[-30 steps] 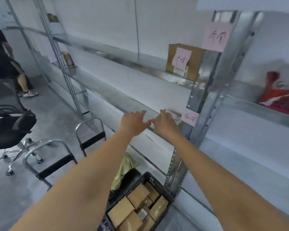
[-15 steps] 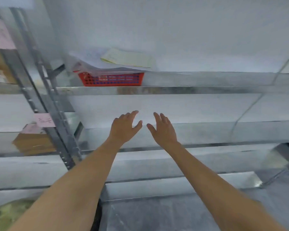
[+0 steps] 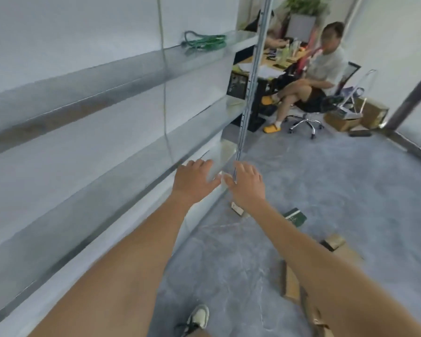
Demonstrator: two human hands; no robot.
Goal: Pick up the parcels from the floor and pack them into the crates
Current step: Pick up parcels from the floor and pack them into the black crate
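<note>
From the head view, we see our left hand (image 3: 195, 181) and right hand (image 3: 247, 184) stretched forward side by side, each grip spread and holding nothing. Brown cardboard parcels (image 3: 289, 280) and a dark green flat parcel (image 3: 295, 216) lie on the grey floor (image 3: 338, 190) beside the galvanised metal shelf rack (image 3: 136, 152).

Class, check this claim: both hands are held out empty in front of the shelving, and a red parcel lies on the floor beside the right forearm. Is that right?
One detail is wrong. The head view shows the parcel beside the right forearm is green, not red. The rest stands: the left hand and right hand are held out empty in front of the shelving.
</note>
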